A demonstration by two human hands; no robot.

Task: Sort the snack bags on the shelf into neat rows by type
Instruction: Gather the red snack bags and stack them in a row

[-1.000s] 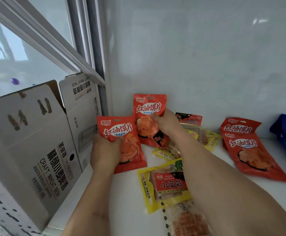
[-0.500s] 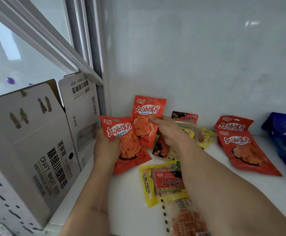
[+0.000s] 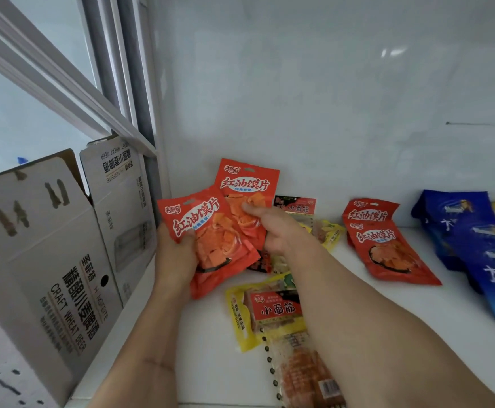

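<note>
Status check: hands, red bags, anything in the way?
Left hand grips front red bag; right hand pinches rear red bag. Two more red bags lie right. Yellow bag loose below, blue bags far right.

A white shelf (image 3: 417,319) is carrying the snack bags. Two red bags (image 3: 387,251) are lying overlapped toward the back right, with blue bags (image 3: 482,254) sitting just beside them at the right edge. A yellow bag (image 3: 267,313) is lying flat near the front, its lower edge overlapping a clear packet (image 3: 302,375).
</note>
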